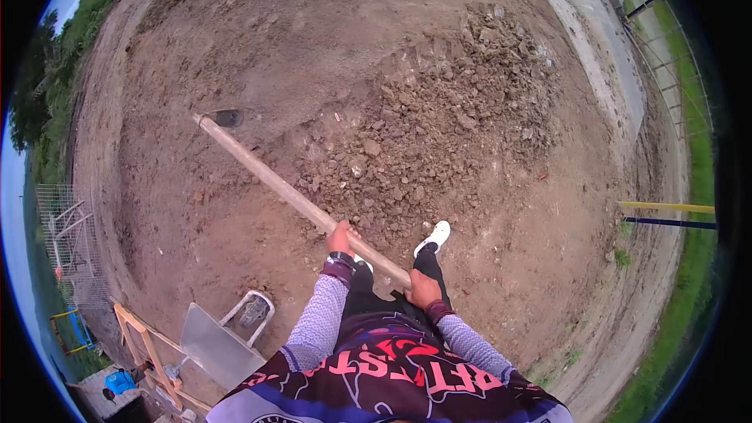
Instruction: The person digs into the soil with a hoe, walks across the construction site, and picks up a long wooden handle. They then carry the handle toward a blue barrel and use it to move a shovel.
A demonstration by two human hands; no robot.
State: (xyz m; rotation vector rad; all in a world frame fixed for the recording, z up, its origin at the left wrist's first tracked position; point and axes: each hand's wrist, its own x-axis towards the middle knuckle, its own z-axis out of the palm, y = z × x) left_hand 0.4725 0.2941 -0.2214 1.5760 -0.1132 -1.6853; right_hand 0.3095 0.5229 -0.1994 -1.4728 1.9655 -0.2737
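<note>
A long wooden-handled hoe (270, 176) slants across the view from my waist to the upper left. Its dark metal blade (227, 117) rests at the soil at the far end. My left hand (342, 236) is wrapped round the lower middle of the handle, and a dark band circles that wrist. Near the handle's butt end, my right hand (424, 290) grips it close to my body. Beyond my feet lies a heap of loose, broken soil (439, 117), to the right of the hoe.
A wheelbarrow (223, 345) stands at lower left, near a wooden frame (149, 345). Farther off is a person in blue (120, 381). Wire mesh (74, 247) rises at the left. A yellow pole (666, 207) and concrete strip (587, 31) lie at the right.
</note>
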